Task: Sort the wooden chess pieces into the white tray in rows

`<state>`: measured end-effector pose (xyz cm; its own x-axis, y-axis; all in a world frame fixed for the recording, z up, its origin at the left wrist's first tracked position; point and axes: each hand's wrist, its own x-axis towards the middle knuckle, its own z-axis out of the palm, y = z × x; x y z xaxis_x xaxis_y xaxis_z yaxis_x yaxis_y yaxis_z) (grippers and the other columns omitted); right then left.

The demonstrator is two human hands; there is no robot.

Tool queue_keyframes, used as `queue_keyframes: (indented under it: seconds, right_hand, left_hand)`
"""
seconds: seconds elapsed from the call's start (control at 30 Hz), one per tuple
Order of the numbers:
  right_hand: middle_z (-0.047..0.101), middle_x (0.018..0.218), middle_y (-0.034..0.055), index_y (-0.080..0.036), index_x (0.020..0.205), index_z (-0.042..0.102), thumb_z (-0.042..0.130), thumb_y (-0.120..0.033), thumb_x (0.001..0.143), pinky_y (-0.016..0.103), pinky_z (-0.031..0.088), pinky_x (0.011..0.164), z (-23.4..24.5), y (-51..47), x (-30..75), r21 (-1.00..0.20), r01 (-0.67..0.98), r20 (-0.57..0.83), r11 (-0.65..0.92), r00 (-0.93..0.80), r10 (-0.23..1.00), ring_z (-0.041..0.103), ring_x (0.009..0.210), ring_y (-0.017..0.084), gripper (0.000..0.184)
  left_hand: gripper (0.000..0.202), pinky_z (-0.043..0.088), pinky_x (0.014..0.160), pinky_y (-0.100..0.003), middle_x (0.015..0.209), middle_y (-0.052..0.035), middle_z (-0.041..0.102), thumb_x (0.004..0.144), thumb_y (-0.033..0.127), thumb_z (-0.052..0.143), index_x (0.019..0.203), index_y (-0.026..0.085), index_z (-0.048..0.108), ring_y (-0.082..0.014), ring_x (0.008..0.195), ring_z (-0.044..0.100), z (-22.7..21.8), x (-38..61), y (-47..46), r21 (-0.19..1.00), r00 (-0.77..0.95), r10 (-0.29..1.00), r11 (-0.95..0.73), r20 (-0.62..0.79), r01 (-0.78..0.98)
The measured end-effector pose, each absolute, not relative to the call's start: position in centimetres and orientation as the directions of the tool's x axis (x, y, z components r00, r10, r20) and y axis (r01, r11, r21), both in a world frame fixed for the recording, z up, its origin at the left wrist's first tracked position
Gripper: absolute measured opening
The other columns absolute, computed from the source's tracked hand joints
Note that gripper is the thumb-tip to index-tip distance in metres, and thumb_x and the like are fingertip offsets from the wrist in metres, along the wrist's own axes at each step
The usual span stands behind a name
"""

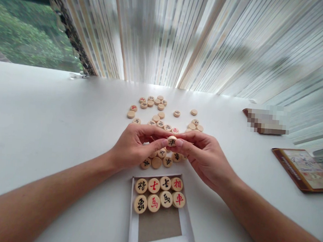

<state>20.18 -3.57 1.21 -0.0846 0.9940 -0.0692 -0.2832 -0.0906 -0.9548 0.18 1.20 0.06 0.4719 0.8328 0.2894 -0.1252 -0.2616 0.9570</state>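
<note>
Between the fingertips of my left hand (137, 145) and my right hand (204, 150) is a round wooden Chinese chess piece (172, 141) with a black character facing me. Both hands pinch it, one from each side, above the loose pieces. Nearer to me lies an open white cardboard box (188, 222). Its far part holds two rows of chess pieces, red and black characters up, such as a red-marked piece (178, 200) at the right. The near part shows a bare grey-brown bottom. My hands hide some of the loose pieces.
Many loose chess pieces, some face down like the blank piece (156, 162), lie around and beyond my hands on the white table (66, 128). Two brown-edged booklets (304, 169) lie at the right. A striped curtain (162, 35) hangs along the table's far edge.
</note>
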Motion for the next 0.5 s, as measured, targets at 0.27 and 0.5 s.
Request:
queue_keyframes:
  seconds: [0.27, 0.5]
  right_hand:
    - [0.086, 0.099, 0.0056, -0.025, 0.096, 0.089, 0.097, -0.029, 0.077, 0.033, 0.066, 0.087, 1.34, -3.44, 20.24, -0.935, -0.329, -0.087, -0.13, -0.142, 0.986, 0.079, 0.085, 0.017, 0.021]
    - [0.086, 0.097, 0.0062, -0.024, 0.096, 0.089, 0.1, -0.027, 0.073, 0.035, 0.067, 0.093, 1.34, -3.34, 20.24, -0.919, -0.342, -0.154, -0.197, -0.15, 0.977, 0.081, 0.088, 0.019, 0.026]
  left_hand:
    - [0.025, 0.071, 0.086, -0.027, 0.107, -0.0117, 0.086, 0.086, 0.018, 0.087, 0.111, 0.013, 0.086, -0.0212, 0.092, 0.084, -0.13, 0.2, 1.45, 0.959, 0.489, 0.83, -0.184, 0.268, -0.214]
    - [0.03, 0.07, 0.084, -0.024, 0.106, -0.0117, 0.086, 0.083, 0.018, 0.091, 0.112, 0.013, 0.085, -0.0202, 0.09, 0.085, -0.17, -0.06, 1.71, 0.966, 0.515, 0.824, -0.14, 0.235, -0.217]
